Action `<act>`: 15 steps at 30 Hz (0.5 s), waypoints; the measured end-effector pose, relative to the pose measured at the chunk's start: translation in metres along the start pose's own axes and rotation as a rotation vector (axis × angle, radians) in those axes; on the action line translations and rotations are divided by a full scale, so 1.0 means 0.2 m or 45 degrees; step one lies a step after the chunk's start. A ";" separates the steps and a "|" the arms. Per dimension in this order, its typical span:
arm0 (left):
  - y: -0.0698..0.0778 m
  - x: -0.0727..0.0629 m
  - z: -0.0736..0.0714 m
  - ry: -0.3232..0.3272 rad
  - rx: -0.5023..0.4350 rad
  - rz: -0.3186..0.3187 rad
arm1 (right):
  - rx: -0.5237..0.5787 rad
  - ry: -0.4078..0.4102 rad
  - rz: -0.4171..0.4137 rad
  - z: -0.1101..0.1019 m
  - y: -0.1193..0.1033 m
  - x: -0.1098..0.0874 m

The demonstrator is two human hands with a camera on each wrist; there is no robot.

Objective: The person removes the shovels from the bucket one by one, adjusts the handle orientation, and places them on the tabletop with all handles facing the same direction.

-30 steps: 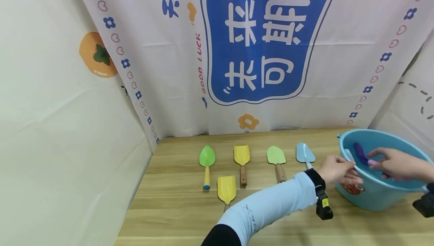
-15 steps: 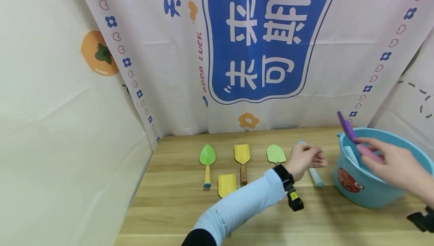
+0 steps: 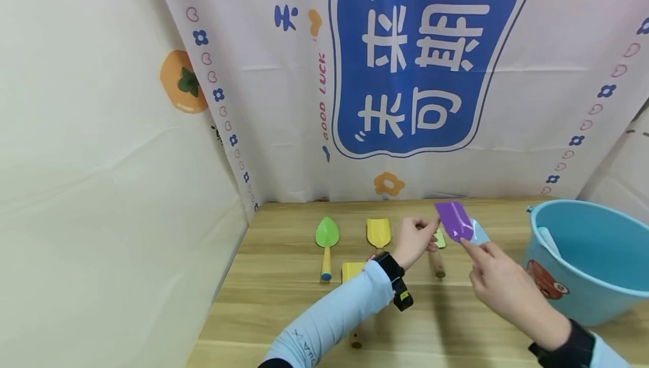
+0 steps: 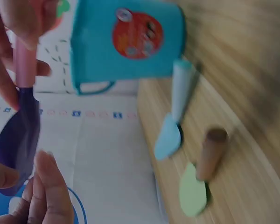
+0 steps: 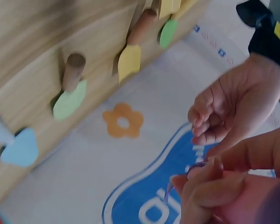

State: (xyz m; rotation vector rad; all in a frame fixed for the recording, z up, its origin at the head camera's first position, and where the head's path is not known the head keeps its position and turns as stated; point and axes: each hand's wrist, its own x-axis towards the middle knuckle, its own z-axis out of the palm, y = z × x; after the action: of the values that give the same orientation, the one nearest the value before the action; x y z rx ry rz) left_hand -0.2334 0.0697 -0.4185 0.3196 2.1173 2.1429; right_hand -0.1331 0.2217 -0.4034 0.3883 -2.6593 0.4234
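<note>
A toy shovel (image 3: 453, 221) with a purple blade and pink handle is held up above the table's far right. My right hand (image 3: 512, 286) grips its pink handle (image 4: 25, 67), a forefinger lying along the blade's base. Beside the blade's far end is my left hand (image 3: 414, 242); in the left wrist view its thumb and fingers (image 4: 51, 193) stand apart around the tip, and contact cannot be made out. Beneath the hands lie a light green shovel (image 5: 70, 101) with a wooden handle and a light blue shovel (image 4: 168, 140), both partly covered in the head view.
A blue bucket (image 3: 573, 283) stands at the right with a pale blue piece (image 3: 549, 242) inside. A green shovel (image 3: 327, 233) and a yellow shovel (image 3: 378, 233) lie left along the back. Another yellow shovel (image 3: 351, 271) is nearer, partly behind the left arm.
My right hand has lifted the purple shovel out of the bucket and carried it left. My left hand has moved left from the bucket's rim. The head view has turned slightly left.
</note>
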 end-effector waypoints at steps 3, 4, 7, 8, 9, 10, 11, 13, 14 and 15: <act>-0.02 0.00 -0.06 0.035 0.053 0.001 | -0.022 0.007 0.001 0.06 -0.06 0.01; -0.03 0.00 -0.07 0.048 0.053 -0.005 | -0.029 0.021 -0.001 0.08 -0.08 0.01; -0.02 0.00 -0.11 0.081 0.068 -0.005 | -0.053 0.064 -0.019 0.12 -0.12 0.02; -0.02 -0.01 -0.12 0.086 0.079 0.002 | -0.058 0.078 -0.029 0.13 -0.13 0.02; -0.01 -0.01 -0.13 0.088 0.099 0.014 | -0.068 0.094 -0.040 0.15 -0.14 0.03; -0.01 -0.01 -0.14 0.094 0.129 0.030 | -0.075 0.102 -0.054 0.16 -0.15 0.03; -0.01 -0.01 -0.14 0.096 0.154 0.041 | -0.076 0.106 -0.060 0.17 -0.15 0.03; -0.02 0.00 -0.15 0.098 0.217 0.063 | -0.052 0.081 -0.055 0.19 -0.17 0.03; -0.03 0.00 -0.15 0.101 0.245 0.066 | -0.033 0.066 -0.046 0.19 -0.17 0.03; -0.03 0.00 -0.16 0.100 0.273 0.065 | -0.008 0.046 -0.035 0.20 -0.18 0.03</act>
State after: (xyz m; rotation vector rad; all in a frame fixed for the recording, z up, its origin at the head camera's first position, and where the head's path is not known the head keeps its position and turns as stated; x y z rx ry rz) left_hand -0.2418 0.0388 -0.4249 0.3167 2.4151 1.9876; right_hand -0.1404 0.1745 -0.4275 0.4112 -2.6168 0.4100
